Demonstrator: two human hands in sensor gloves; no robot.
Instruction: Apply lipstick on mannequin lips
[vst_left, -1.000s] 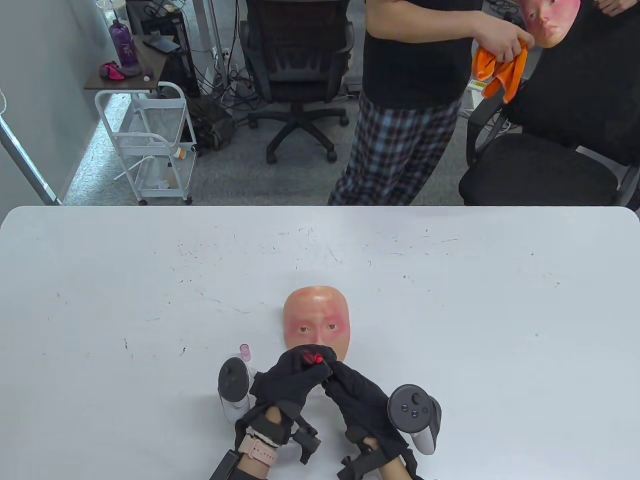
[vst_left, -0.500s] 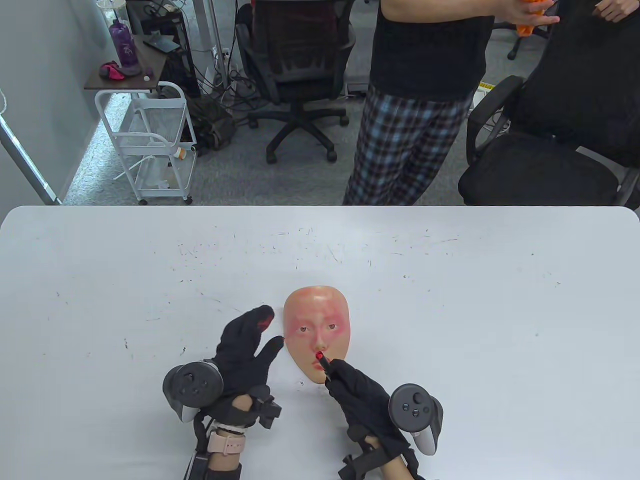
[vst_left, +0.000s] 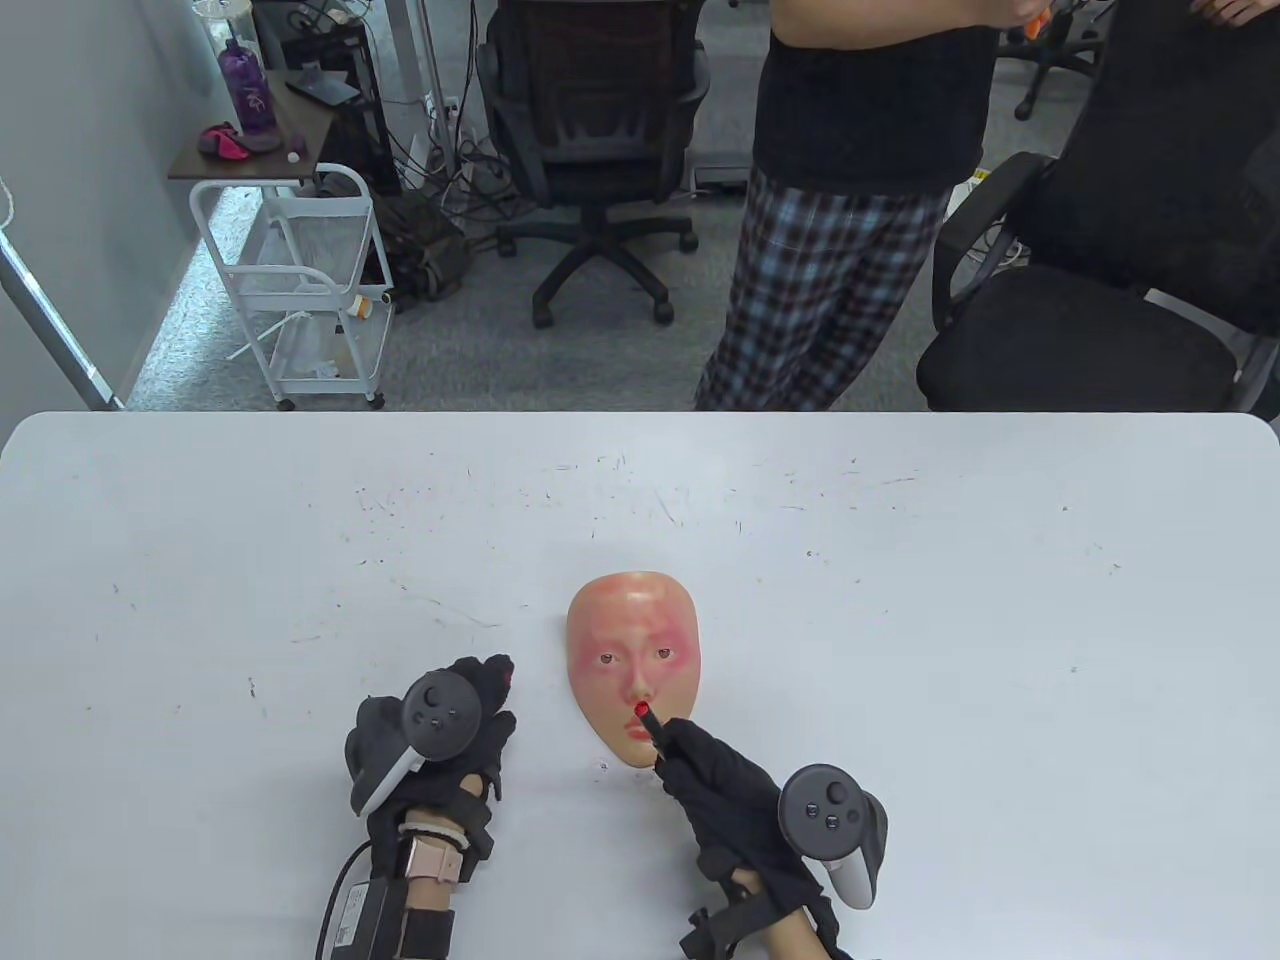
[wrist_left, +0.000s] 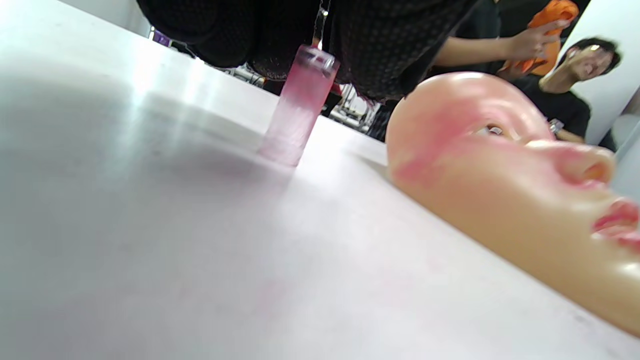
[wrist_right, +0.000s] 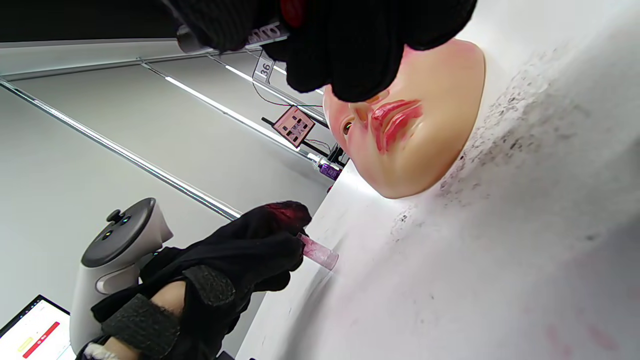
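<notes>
A mannequin face (vst_left: 630, 650) lies face-up on the white table (vst_left: 900, 620), chin toward me. My right hand (vst_left: 668, 742) grips a lipstick (vst_left: 648, 720) and its red tip touches the lips. In the right wrist view the lips (wrist_right: 395, 121) carry smeared red and my fingers (wrist_right: 345, 50) hang above them. My left hand (vst_left: 490, 685) rests on the table to the left of the face. Its fingertips (wrist_left: 360, 45) hold the top of a pink translucent lipstick cap (wrist_left: 299, 112), which stands upright on the table. The cap also shows in the right wrist view (wrist_right: 318, 253).
A person in plaid trousers (vst_left: 820, 280) stands at the table's far edge. Office chairs (vst_left: 590, 130) and a white cart (vst_left: 300, 280) are behind the table. The table surface has scuff marks and faint red smears.
One second ago both hands met over the face's lower half. My left hand has since moved left and set down on the cap. My right hand keeps the lipstick tip at the lips.
</notes>
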